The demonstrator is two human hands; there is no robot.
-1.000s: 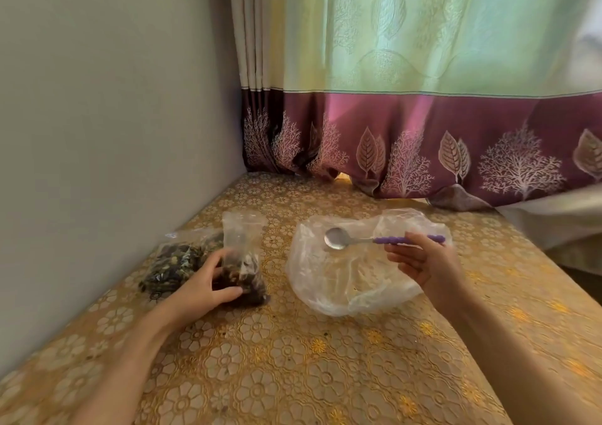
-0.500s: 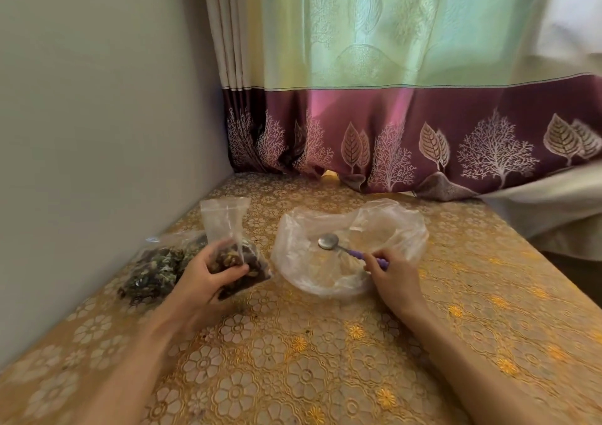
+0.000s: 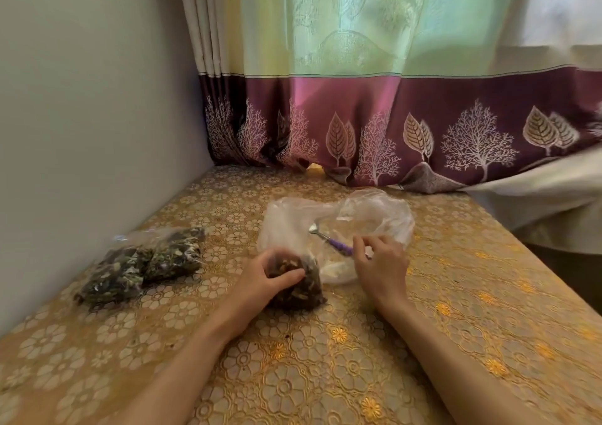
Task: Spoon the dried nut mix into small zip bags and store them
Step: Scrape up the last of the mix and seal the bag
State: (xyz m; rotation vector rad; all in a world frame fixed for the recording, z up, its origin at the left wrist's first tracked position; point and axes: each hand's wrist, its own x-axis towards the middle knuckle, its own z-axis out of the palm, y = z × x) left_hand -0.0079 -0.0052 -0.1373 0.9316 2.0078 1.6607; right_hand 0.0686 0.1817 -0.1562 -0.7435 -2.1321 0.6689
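Tablecloth bears a near-empty large plastic bag, left hand clutching the filled zip bag before it, right hand pinching the purple-handled spoon; sealing likely wants an upright bag, spoon released.

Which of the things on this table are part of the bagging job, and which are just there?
Part of the job:
- small bag of nut mix, held by the left hand
- purple-handled spoon, at the right hand
- big clear bag, nearly empty
- filled bags by the wall

Just there:
- curtain
- patterned tablecloth
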